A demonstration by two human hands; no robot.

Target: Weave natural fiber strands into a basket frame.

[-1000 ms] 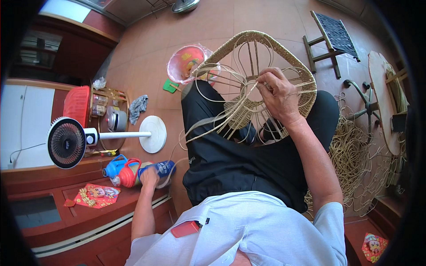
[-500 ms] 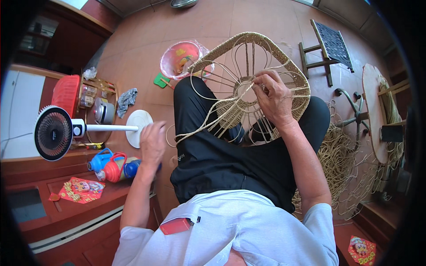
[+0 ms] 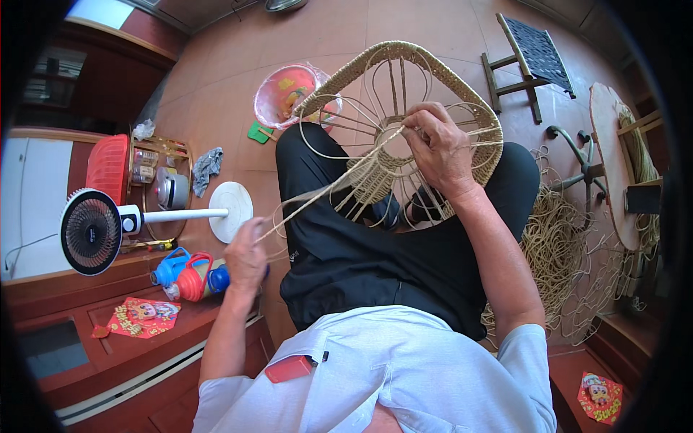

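Observation:
A pale straw-coloured woven frame [image 3: 393,49], with a thick plaited rim and spoke-like cords meeting at a round middle, rests between my knees. My right hand [image 3: 440,150] is above its middle, thumb and fingers pinched on a twisted cord [image 3: 328,189]. From there the cord stretches down and leftward across my left thigh to my left hand [image 3: 246,256]. That hand is closed around the cord's other end beside my left knee, slightly smeared by motion. Loose loops of thinner cord stand out from the frame's left side.
A heap of loose cord [image 3: 552,252] lies on the floor at right, near a wheeled base [image 3: 581,173] and a folding stool [image 3: 530,61]. A pink bucket [image 3: 268,94] stands ahead. At left are a white fan [image 3: 184,214] and vacuum flasks [image 3: 193,278].
My left hand has moved down a little, and the cord now runs in a straighter line between both hands. My right hand has shifted slightly left, still pinching the cord.

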